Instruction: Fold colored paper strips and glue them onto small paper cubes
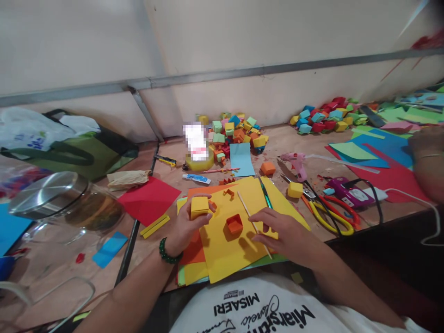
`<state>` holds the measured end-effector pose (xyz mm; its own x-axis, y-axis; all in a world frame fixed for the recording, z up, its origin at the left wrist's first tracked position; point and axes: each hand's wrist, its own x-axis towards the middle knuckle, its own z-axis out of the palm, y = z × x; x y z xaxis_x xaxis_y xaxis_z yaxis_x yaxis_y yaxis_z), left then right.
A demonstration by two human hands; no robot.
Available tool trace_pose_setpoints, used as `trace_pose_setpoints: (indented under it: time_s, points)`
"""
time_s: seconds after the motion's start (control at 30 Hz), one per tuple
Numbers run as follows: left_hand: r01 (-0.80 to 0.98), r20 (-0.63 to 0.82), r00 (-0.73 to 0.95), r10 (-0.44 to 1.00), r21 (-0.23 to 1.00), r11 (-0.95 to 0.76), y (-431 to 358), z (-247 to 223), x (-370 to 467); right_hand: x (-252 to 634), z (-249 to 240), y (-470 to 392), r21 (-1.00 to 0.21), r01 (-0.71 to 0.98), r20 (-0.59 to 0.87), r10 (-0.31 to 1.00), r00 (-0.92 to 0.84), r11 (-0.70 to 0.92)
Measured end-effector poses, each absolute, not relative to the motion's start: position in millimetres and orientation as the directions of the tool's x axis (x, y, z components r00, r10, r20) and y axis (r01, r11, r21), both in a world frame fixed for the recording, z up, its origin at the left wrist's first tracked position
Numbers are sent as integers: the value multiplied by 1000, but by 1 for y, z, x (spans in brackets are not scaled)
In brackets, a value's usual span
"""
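Note:
A folded yellow paper box is gripped between the thumb and fingers of my left hand, above the paper sheets. My right hand hovers at the right, its thumb and forefinger apart over a thin wooden stick; whether they touch it is unclear. Between the hands, an open orange paper box sits on yellow sheets. Small orange scraps and a green pen-like tool lie just beyond.
Scissors, a pink glue gun and a purple power adapter are at right. Heaped paper cubes stand behind. A glass jar and red sheet are at left. Another person's arm reaches in at far right.

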<state>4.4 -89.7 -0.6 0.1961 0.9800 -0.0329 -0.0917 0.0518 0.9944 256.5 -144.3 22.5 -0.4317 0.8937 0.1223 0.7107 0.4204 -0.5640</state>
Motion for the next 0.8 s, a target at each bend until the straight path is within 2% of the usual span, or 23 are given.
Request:
trace_pose_setpoints:
  time_s: [0.13, 0.37, 0.63, 0.8]
  points:
    - [-84, -50, 165, 985, 994, 65, -89, -1, 5, 243, 5, -137, -519, 765, 53, 908, -416, 381]
    - [-55, -63, 187, 980, 996, 74, -90, 2, 5, 231, -5, -130, -520, 742, 1, 868, -496, 424]
    - [-67, -89, 135, 987, 993, 99, -96, 8, 7, 222, -36, -129, -554, 591, 265, 798, -542, 586]
    - [-60, -106, 162, 981, 991, 117, -91, 8, 7, 221, -38, -126, -519, 638, 273, 817, -507, 569]
